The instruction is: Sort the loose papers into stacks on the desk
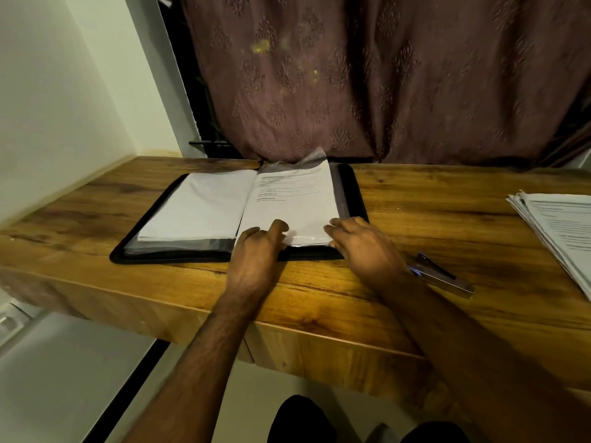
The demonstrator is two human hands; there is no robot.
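A: What could go wrong here, starting at the hands?

B: The left hand (260, 243) is laid on the near edge of the printed page (292, 203), fingers bent, thumb up on the sheet — whether the edge is actually pinched cannot be told. The right hand (358, 241) is set just beside it at the page's near right corner, fingers extended and touching the paper, nothing gripped. The page seems to be kept in a clear sleeve (308, 158), whose top is seen crumpled at the far side from the hands. If the sheet is pulled against that sleeve, it could be creased or torn.

A: Anything else?

B: The pen (443, 276) is lying just right of the right wrist — it could be knocked off by a sweep of the forearm. Well to the right, the paper stack (559, 228) is fanned loosely and could be disturbed by a sheet dropped carelessly on it.

A: And the count?

B: Two hands, one open black folder (355, 193) under them on the wooden desk (431, 193), two facing pages shown, one pen, one stack. Sheets within cannot be counted.
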